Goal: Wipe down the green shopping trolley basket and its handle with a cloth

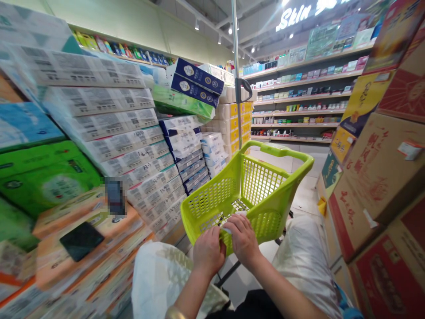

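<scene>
A lime-green plastic shopping basket point(265, 186) on wheels stands in front of me in a store aisle, with a metal pole point(236, 71) rising behind it. Both hands are at its near rim. My left hand point(208, 250) is curled closed by the rim. My right hand point(243, 239) pinches a small white slip point(229, 229) against the rim, fingers pressed together. The basket's floor shows through the mesh and looks bare. My knees, in light cloth point(159, 274), show either side of my arms.
Stacked tissue packs point(126, 133) fill the left side, with a dark phone point(81, 240) lying on orange packs. Brown and red cartons point(378, 177) wall the right. Shelves of products point(299, 97) run across the far end of the aisle.
</scene>
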`<state>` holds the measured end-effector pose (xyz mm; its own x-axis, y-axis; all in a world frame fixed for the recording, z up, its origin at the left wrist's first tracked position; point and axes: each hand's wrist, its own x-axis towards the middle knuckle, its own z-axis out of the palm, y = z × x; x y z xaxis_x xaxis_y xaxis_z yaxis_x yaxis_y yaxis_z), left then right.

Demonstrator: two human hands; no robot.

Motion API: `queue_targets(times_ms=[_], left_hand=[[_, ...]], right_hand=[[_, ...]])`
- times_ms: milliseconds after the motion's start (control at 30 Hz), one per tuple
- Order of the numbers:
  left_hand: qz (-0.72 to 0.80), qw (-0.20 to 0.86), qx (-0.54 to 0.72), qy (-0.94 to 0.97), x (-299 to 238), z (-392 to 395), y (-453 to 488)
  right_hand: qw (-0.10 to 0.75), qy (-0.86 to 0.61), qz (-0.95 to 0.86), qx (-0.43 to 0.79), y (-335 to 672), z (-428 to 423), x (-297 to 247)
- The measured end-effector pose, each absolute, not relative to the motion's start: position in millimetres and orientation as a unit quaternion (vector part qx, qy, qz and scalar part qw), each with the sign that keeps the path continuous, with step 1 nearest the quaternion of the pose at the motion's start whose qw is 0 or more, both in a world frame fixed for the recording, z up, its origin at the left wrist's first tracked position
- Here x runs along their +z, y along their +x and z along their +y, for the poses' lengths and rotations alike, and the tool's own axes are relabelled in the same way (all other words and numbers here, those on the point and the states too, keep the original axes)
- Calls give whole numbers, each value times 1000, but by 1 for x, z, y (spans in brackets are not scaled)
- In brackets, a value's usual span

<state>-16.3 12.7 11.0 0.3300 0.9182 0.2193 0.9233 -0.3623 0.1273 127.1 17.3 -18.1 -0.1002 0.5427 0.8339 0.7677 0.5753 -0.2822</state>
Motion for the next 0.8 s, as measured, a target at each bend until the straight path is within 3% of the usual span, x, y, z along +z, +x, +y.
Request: queue_targets(times_ms=[233,533,800], left_hand=[[-565,21,-131,-814,15,9,-13],[-567,24,-123,-814,12,12,-15],[-561,23,-129,-817,13,11,-14]], right_hand=[[531,-504,-661,-161,178,36,-14],[511,-455,-720,-117,127,17,-20],[528,-497,-672,-150,171,34,-15]])
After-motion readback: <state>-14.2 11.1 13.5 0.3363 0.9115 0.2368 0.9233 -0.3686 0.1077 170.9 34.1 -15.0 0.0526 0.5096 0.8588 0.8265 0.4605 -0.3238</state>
